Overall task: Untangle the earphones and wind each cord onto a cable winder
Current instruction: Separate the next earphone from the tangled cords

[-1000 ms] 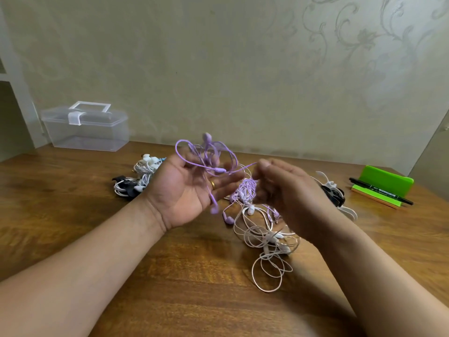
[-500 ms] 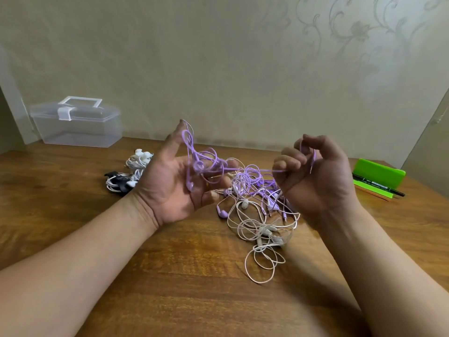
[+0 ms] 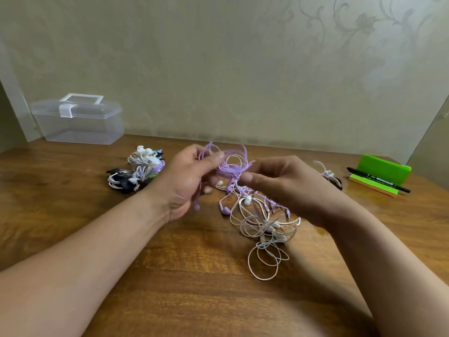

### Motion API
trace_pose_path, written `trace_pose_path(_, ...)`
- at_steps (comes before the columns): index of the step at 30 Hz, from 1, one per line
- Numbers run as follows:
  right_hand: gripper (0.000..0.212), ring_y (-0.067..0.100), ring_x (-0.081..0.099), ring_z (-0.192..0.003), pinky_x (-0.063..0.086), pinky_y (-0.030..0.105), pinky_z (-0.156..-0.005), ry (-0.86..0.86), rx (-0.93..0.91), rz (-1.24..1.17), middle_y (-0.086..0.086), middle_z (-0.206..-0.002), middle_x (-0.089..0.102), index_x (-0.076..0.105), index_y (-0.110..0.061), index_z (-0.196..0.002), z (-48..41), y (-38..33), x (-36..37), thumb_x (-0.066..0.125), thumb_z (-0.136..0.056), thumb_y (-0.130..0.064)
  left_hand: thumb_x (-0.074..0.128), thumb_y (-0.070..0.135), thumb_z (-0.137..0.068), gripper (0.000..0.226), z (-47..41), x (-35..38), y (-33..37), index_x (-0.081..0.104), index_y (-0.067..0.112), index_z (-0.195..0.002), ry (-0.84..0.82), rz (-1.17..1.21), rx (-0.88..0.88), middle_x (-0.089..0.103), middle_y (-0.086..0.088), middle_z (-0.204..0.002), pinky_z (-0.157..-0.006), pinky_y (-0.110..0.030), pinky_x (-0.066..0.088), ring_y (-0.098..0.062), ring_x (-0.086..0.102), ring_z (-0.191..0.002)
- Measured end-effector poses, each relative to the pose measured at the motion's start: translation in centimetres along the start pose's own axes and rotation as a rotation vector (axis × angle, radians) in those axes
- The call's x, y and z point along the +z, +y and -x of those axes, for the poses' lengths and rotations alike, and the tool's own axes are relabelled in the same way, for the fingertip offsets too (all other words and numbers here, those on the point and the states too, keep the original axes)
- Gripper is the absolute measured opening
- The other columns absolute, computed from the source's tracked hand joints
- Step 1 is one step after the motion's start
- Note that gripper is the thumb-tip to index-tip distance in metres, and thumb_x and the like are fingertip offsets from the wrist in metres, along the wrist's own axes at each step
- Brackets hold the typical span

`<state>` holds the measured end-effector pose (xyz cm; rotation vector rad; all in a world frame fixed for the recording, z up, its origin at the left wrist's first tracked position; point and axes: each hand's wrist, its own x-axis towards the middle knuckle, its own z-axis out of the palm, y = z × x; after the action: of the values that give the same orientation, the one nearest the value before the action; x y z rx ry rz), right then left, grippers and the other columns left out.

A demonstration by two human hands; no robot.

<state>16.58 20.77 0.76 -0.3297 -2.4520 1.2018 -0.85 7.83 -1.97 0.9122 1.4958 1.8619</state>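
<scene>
Both hands above mid-bench: left hand (image 3: pixel 187 181) and right hand (image 3: pixel 289 188) each pinch the thin purple earphone cord (image 3: pixel 230 166), a knotted clump; glossy white cord loops (image 3: pixel 264 239) trail onto grained wooden bench (image 3: pixel 73 215)

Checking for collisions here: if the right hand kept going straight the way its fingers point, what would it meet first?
Probably the purple earphone cord bunched just past its thumb, then the left hand holding that cord. Depth is hard to judge from this one view.

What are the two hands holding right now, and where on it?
Both hold the purple earphone cord: the left hand grips its upper loops, the right hand pinches the knotted middle. Its lower end hangs into the white cords.
</scene>
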Motion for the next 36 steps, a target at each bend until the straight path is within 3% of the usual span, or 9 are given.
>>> trace_pose_path(2,0.019,0.004,0.048,-0.054,0.038,0.02,-0.055,0.03,0.015,-0.112,-0.007,-0.065,0.062,0.078,-0.014,-0.09,0.1,0.0,-0.5,0.078,-0.089,-0.033,0.068,0.034,-0.099,0.022,-0.2,0.0,-0.5,0.054,0.016,-0.097,0.068,-0.236,0.096,0.057,0.004,-0.064,-0.044,-0.024,0.025,-0.015,0.038,-0.05)
trace_pose_path(6,0.019,0.002,0.057,-0.059,0.042,0.014,-0.056,0.073,0.007,-0.16,-0.003,-0.073,0.071,0.076,-0.013,-0.086,-0.1,0.4,-1.1,0.08,-0.082,-0.031,0.059,0.05,-0.099,0.035,0.1,-0.2,-0.5,0.059,0.016,-0.095,0.061,-0.553,0.185,0.059,0.01,-0.06,-0.059,-0.029,0.04,-0.01,0.051,-0.054)
trace_pose_path(11,0.015,0.004,0.048,-0.046,0.037,0.015,-0.045,0.154,0.022,-0.371,0.001,-0.062,0.062,0.068,0.003,-0.095,-0.3,0.4,-0.7,0.071,-0.095,-0.012,0.051,0.073,-0.092,0.055,0.6,-0.1,-0.8,0.048,0.041,-0.137,-0.073,-0.611,0.256,0.055,0.008,-0.132,-0.091,-0.023,0.042,-0.006,0.057,-0.117)
trace_pose_path(14,0.02,0.009,0.053,-0.052,0.041,0.019,-0.05,0.157,-0.009,-0.417,0.008,-0.066,0.064,0.066,0.006,-0.096,-0.3,0.3,-0.4,0.073,-0.093,-0.013,0.059,0.059,-0.087,0.064,1.0,0.2,-0.6,0.044,0.041,-0.147,-0.212,-0.58,0.407,0.053,0.013,-0.142,-0.106,-0.03,0.044,-0.002,0.05,-0.132)
trace_pose_path(16,0.029,0.021,0.06,-0.063,0.045,0.025,-0.057,0.146,-0.034,-0.399,0.023,-0.076,0.067,0.068,0.005,-0.095,-0.4,0.2,-0.3,0.078,-0.089,-0.021,0.072,0.046,-0.09,0.056,1.3,0.8,-0.8,0.051,0.039,-0.142,-0.289,-0.528,0.362,0.064,0.012,-0.134,-0.103,-0.041,0.053,-0.006,0.06,-0.127)
trace_pose_path(19,0.027,0.021,0.062,-0.065,0.048,0.027,-0.057,0.167,-0.033,-0.386,0.022,-0.079,0.07,0.071,0.001,-0.094,-0.3,0.2,-0.2,0.079,-0.085,-0.023,0.067,0.023,-0.1,0.015,1.6,1.3,-0.8,0.065,0.023,-0.116,-0.311,-0.414,0.277,0.077,-0.005,-0.099,-0.079,-0.058,0.061,-0.026,0.074,-0.088)
trace_pose_path(25,0.018,0.022,0.03,-0.06,0.025,0.03,-0.054,0.411,-0.036,-0.334,0.011,-0.069,0.038,0.06,-0.009,-0.077,-0.7,0.7,-1.0,0.07,-0.08,-0.024,0.049,0.017,-0.107,0.017,1.3,1.0,0.3,0.052,0.008,-0.093,-0.171,-0.17,0.228,0.068,-0.011,-0.078,-0.054,-0.039,0.054,-0.022,0.051,-0.043)
trace_pose_path(30,0.008,0.015,0.041,-0.065,0.032,0.029,-0.06,0.625,0.016,-0.332,-0.007,-0.064,0.05,0.061,-0.023,-0.069,-0.6,0.9,-2.3,0.062,-0.077,-0.026,0.044,0.012,-0.105,0.028,0.5,0.0,0.6,0.05,0.01,-0.077,0.036,-0.01,0.158,0.062,-0.01,-0.072,-0.052,-0.032,0.044,-0.019,0.033,-0.038)
trace_pose_path(36,0.044,0.021,0.02,-0.052,0.015,0.036,-0.052,0.257,-0.047,-0.536,0.005,-0.053,0.037,0.033,-0.018,-0.06,-0.2,0.3,-1.8,0.057,-0.095,-0.032,0.043,0.017,-0.102,0.028,0.8,0.3,1.5,0.055,0.01,-0.077,-0.015,0.224,0.051,0.068,-0.008,-0.075,-0.058,-0.032,0.043,-0.017,0.037,-0.042)
